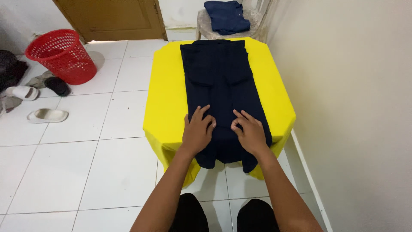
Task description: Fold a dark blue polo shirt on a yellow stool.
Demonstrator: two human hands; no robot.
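Your knees are showing at the bottom edge, and just beyond them your left hand (pixel 197 131) and right hand (pixel 251 133) are lying palm-down on the dark navy garment (pixel 219 81). Neither is gripping; the fingers are curling lightly against the cloth, likely pressing it flat. You are keeping the garment stretched lengthwise down the yellow table (pixel 165 86), its near end hanging over the edge. Behind, a folded blue cloth (pixel 226 16) is resting on a chair; a red basket (pixel 62 56) is sitting well apart.

A home room: white tiled floor (pixel 64 172), red laundry basket (pixel 62 56), slippers (pixel 47 115), wooden door (pixel 111 19).
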